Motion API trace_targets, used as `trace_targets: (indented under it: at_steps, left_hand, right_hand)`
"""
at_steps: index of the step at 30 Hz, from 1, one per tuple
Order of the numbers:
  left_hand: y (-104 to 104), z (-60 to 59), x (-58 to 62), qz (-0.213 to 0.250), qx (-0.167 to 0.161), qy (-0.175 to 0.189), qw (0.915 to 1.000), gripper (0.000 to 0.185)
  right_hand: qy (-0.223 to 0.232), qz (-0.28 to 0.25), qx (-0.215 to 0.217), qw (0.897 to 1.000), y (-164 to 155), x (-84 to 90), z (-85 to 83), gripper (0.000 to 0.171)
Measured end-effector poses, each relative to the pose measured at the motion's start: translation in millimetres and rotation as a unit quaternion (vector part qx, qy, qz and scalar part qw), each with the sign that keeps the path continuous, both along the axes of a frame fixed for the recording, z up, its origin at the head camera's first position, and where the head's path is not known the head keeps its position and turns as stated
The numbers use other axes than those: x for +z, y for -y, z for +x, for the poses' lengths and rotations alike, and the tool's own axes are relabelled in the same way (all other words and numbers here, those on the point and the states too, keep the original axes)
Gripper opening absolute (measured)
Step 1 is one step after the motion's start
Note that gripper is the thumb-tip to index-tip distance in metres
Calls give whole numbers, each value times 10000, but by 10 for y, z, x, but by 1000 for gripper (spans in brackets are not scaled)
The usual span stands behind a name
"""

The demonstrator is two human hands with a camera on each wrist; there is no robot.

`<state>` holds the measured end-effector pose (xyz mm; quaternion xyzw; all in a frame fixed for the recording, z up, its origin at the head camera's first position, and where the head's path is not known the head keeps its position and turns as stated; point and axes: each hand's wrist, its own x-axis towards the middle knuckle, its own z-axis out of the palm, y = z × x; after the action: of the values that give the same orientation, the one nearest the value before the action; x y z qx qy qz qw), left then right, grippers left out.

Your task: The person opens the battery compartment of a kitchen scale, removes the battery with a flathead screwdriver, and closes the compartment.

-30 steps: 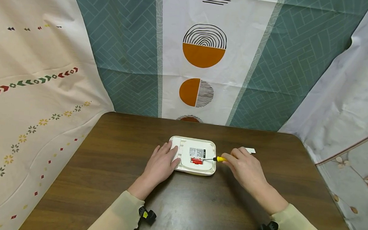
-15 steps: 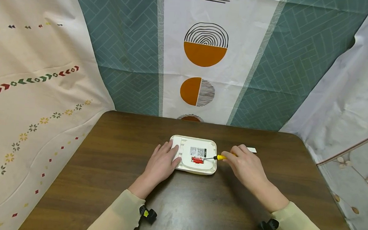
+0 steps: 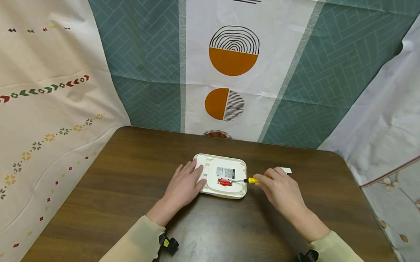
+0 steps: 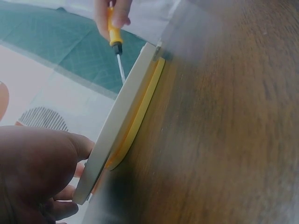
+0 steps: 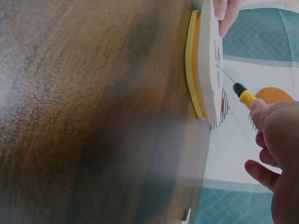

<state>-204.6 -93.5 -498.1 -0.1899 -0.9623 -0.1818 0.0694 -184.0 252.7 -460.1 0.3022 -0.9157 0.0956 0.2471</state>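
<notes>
A flat white device with rounded corners lies on the table, its label and battery compartment facing up. Two red batteries sit side by side in the compartment. My left hand holds the device's left end, thumb on its top face and other fingers along the side. My right hand grips a screwdriver by its yellow handle. The screwdriver's thin metal shaft points left, its tip at the batteries' right end. In the left wrist view, a yellow layer shows beneath the device's white body.
A small white piece lies on the brown wooden table beyond my right hand, which partly hides it. Patterned cloths hang behind the table and at both sides.
The screwdriver tip stays at the batteries' right end, with only slight movement of the right hand. The left hand keeps its place on the device. The head view shifts very slightly.
</notes>
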Motion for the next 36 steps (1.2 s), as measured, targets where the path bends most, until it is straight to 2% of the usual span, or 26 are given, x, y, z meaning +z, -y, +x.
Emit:
trace_targets:
  at_steps: [16, 29, 36]
  left_hand:
    - [-5, 1, 4, 23, -8, 56, 10000, 56]
    - [3, -8, -17, 78, -47, -43, 9999, 55]
    - [-5, -2, -14, 72, -6, 31, 10000, 56]
  right_hand:
    - [187, -234, -120, 9995, -37, -57, 1, 36]
    - [-5, -323, 34, 9995, -39, -101, 26, 45]
    - [-38, -280, 65, 9996, -29, -89, 28, 37]
